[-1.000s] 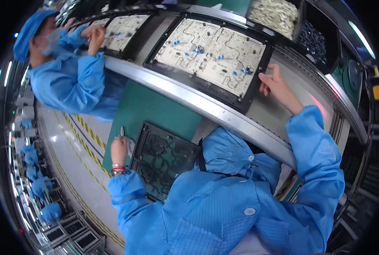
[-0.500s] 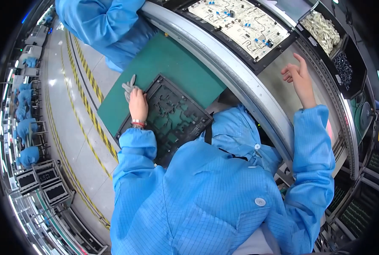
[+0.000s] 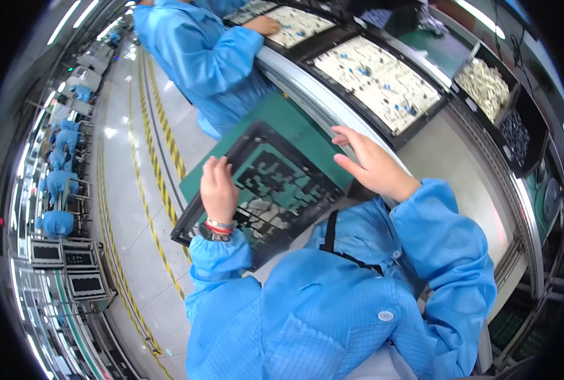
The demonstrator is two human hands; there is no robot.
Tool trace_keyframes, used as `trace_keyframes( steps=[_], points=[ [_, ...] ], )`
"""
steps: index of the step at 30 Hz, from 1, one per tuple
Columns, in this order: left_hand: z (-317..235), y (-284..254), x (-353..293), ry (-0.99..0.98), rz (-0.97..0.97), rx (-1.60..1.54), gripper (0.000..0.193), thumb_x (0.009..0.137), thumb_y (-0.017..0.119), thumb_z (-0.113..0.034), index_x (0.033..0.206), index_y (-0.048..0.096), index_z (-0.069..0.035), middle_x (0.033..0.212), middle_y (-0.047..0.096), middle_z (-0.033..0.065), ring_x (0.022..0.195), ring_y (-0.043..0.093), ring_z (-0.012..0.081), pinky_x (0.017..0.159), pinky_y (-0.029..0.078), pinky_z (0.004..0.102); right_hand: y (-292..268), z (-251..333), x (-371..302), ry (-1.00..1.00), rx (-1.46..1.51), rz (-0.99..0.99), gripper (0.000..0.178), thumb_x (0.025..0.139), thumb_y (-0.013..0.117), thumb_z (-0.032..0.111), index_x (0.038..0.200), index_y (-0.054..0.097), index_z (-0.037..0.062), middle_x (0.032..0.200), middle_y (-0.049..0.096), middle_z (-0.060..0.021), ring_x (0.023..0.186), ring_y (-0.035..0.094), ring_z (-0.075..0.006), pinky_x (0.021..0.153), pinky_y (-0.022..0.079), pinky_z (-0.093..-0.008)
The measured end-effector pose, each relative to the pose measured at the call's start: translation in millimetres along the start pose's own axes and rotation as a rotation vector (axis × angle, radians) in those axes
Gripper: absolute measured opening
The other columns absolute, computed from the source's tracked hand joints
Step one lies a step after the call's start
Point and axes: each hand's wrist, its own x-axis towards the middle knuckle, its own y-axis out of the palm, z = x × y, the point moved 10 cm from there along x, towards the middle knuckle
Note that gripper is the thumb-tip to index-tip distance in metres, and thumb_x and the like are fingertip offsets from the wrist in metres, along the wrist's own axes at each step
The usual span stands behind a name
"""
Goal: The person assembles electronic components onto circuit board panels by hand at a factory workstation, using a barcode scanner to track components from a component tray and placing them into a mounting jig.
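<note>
A black fixture frame (image 3: 310, 168) with irregular cutouts stands a little raised and tilted over the green bench top (image 3: 294, 117), in front of my body at left. My left hand (image 3: 219, 193), with a red band and a dark bracelet at its wrist, grips the frame's left side, its fingers over the edge. Through the cutouts, green surface and paler floor show. My right hand (image 3: 377, 166) is open, thumb and fingers apart, beside the metal rail and near the frame's right corner. It holds nothing.
Along the conveyor rail (image 3: 320, 88) sits a black carrier with a cream circuit board (image 3: 377, 82). A co-worker in a blue smock (image 3: 200, 57) stands far left, one hand at another board. Bins of pale parts (image 3: 482, 90) and dark parts (image 3: 515, 136) stand at right.
The frame has been lifted off the bench top at its left side by my left hand. My right hand has moved left toward the frame. The grey glove no longer shows.
</note>
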Motion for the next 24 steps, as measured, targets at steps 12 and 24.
trace_keyframes(
  steps=[12, 24],
  points=[
    [-87, -111, 112, 0.283, -0.356, -0.519, 0.055, 0.075, 0.072, -0.019, 0.121, 0.048, 0.0, 0.121, 0.051, 0.0162, 0.12, 0.043, 0.0328, 0.103, 0.028, 0.0429, -90, 42, -84, 0.184, 0.402, -0.726, 0.02, 0.085, 0.062, 0.012, 0.101, 0.058, 0.0006, 0.088, 0.064, -0.0042, 0.074, 0.057, -0.0105, 0.067, 0.045, -0.0236],
    [-310, 76, 42, -0.771, 1.814, -2.051, 0.062, 0.094, 0.021, -0.053, 0.143, 0.011, -0.016, 0.133, 0.038, 0.0278, 0.115, 0.048, 0.0395, 0.095, 0.042, 0.0479, -168, -37, -402, 1.16, 0.871, -1.447, 0.039, 0.089, 0.051, 0.045, 0.093, 0.056, 0.0061, 0.069, 0.059, -0.0078, 0.054, 0.059, -0.0191, 0.05, 0.05, -0.0279]
  ],
)
